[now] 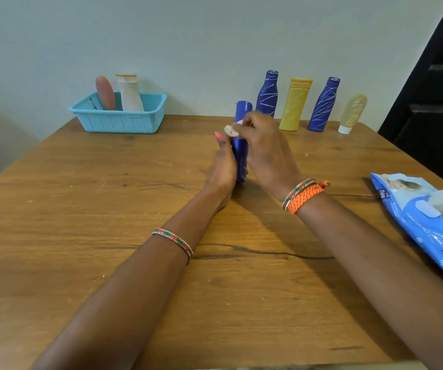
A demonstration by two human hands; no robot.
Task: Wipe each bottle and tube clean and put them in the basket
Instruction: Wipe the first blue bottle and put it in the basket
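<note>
A blue tube stands upright on the wooden table near its middle. My left hand grips the tube's left side. My right hand pinches a small white wipe against the tube's upper part. Along the wall stand two blue bottles with white scribbles, a yellow bottle and a pale yellow tube on its white cap. The light blue basket at the back left holds a pink tube and a white bottle.
A blue pack of wet wipes lies at the table's right edge with a wipe sticking out of its opening. A dark doorway or stairs is at the far right. A pale wall runs behind the table.
</note>
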